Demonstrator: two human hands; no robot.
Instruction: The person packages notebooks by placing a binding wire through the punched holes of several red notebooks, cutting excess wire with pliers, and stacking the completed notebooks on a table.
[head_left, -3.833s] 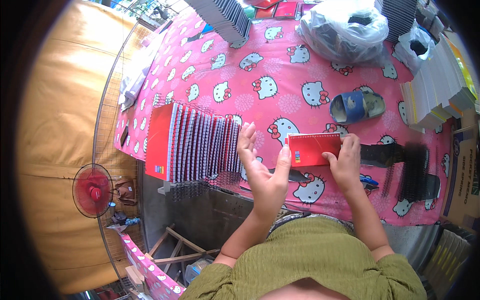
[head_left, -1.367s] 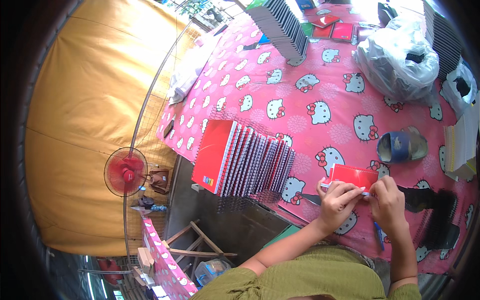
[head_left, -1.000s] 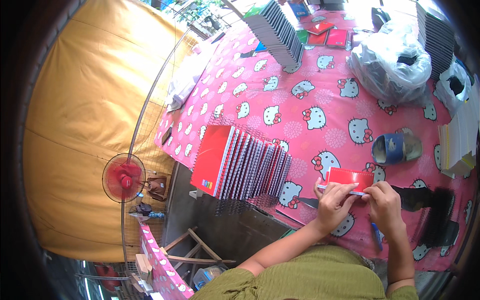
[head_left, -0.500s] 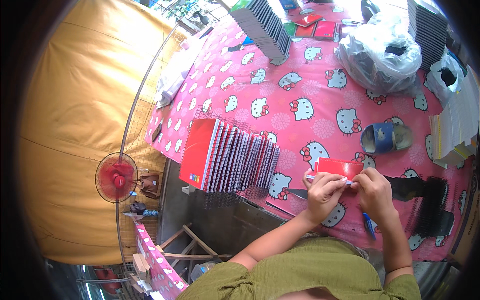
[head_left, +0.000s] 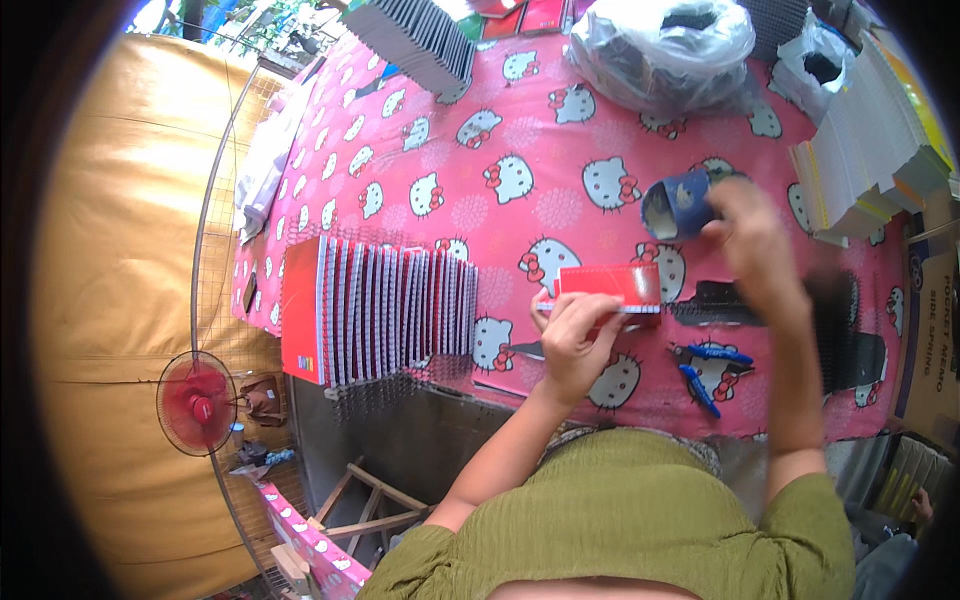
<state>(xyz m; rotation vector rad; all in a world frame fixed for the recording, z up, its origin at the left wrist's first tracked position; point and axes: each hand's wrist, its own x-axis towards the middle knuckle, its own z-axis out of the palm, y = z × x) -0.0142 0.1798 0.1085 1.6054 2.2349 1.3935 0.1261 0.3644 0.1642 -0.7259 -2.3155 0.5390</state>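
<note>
- Right hand has left the red notebook, now blurred by the blue tape roll; fingers' state unclear.
- Left hand fingers clamp the notebook, steadying it on the worktop.

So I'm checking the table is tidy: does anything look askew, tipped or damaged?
Only small things. The blue cup lies tipped on its side near the right hand, and two blue pens lie loose at the table's front edge. The left hand grips a red notebook. Nothing looks damaged.
</note>
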